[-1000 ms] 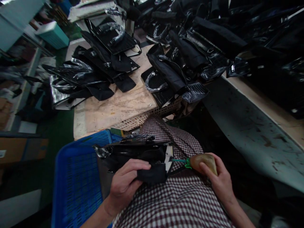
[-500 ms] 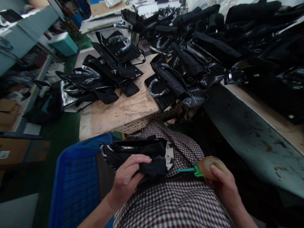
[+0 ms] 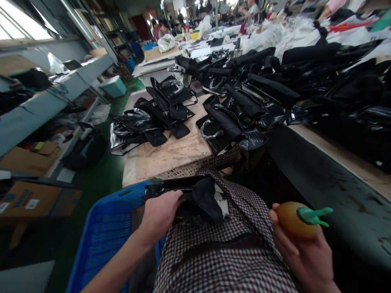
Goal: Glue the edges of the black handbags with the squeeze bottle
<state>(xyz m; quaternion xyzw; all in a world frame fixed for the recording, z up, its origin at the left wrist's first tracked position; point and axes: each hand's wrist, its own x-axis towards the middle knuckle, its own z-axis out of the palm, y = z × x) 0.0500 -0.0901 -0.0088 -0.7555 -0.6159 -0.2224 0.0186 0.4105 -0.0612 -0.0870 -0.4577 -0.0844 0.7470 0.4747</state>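
My left hand [image 3: 159, 215] grips a glossy black bag piece [image 3: 195, 197] with a loose black fabric flap, resting on my checked-cloth lap [image 3: 220, 252]. My right hand [image 3: 305, 252] is closed around a rounded tan squeeze bottle [image 3: 295, 219] whose green nozzle [image 3: 314, 215] points right, away from the bag piece. The two hands are about a forearm's length apart.
A blue plastic crate [image 3: 104, 240] stands at my left. A worn wooden table [image 3: 165, 154] ahead carries stacks of black bag parts [image 3: 152, 118] and a larger heap [image 3: 259, 89]. A grey bench surface [image 3: 330, 183] runs along the right. Cardboard boxes [image 3: 27, 195] and shelving lie left; people work far back.
The view has lifted toward the room. My right hand drew the bottle away from the bag piece and turned its nozzle rightward. My left hand shifted its grip, and the fabric flap folded up.
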